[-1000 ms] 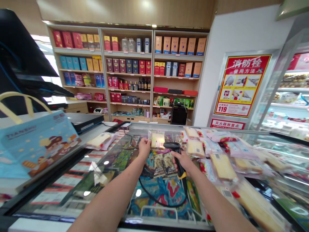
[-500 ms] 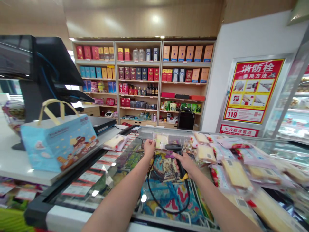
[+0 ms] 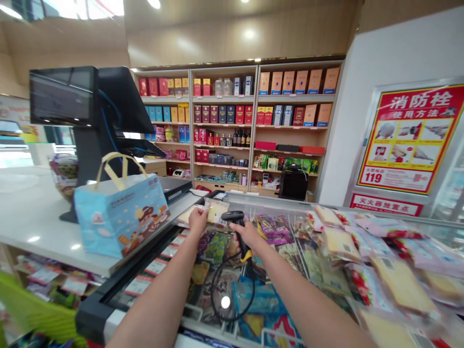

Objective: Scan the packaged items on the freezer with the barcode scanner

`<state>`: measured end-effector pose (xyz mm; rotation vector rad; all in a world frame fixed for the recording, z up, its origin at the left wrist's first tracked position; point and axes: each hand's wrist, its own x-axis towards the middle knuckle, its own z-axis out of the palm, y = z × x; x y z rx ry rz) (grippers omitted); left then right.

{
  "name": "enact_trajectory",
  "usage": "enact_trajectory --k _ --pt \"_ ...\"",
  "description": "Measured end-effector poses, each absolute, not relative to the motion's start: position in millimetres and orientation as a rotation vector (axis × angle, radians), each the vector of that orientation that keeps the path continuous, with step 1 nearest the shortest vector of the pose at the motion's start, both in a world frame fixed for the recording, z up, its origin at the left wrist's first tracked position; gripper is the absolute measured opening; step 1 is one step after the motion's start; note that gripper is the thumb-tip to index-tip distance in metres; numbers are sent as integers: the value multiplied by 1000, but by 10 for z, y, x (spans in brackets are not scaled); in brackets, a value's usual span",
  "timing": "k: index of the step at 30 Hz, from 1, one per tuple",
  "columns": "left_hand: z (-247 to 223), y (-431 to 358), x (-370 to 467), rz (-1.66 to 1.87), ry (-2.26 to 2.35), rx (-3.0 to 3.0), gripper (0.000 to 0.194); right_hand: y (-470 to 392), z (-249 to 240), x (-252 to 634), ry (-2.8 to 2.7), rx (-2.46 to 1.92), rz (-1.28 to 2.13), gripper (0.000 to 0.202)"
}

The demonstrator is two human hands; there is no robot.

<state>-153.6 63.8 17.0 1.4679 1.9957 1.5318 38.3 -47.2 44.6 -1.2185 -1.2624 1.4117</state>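
Observation:
My left hand (image 3: 197,222) is closed on the edge of a pack of pale bread (image 3: 217,211) in clear wrapping. It holds the pack above the glass-topped freezer, near the counter side. My right hand (image 3: 248,236) is wrapped round the grip of a black and yellow barcode scanner (image 3: 232,216). The scanner's head is beside the bread pack and points toward it. Its black cable (image 3: 213,290) hangs in a loop over the freezer. Another wrapped bread pack (image 3: 184,218) lies partly hidden behind my left hand.
Several wrapped bread packs (image 3: 397,280) are heaped on the right. A light blue carrier bag (image 3: 121,215) stands on the white counter (image 3: 36,212), beside a black till with screens (image 3: 63,96). Colourful snack packets (image 3: 271,229) lie beneath the glass. Shelves of boxes (image 3: 224,116) stand behind.
Both hands have moved left with the bread pack and the scanner, toward the counter side. The view has turned a little to the left.

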Motion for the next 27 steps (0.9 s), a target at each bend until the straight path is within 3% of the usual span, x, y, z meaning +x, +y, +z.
enact_trajectory --k 3,6,9,18,23,27 --pt "233 599 -1597 1475 2111 1578 8 -397 393 257 -1263 -1181 1413 24" --pt "282 537 -1574 1440 2221 1692 27 -398 390 232 -1251 -1179 1405 21" --pt "312 452 -1487 1341 2296 1883 32 -460 443 299 -1250 -1204 1387 22" --pt "257 344 -1217 537 2289 2334 39 -886 513 926 -1168 -1269 1303 24" --pt "202 351 -1142 487 2239 2419 48 -1160 391 1424 -1140 -1320 1254 31" --pt "309 275 -849 831 2246 2394 48 -1237 281 1763 -1038 -1267 1137 29"
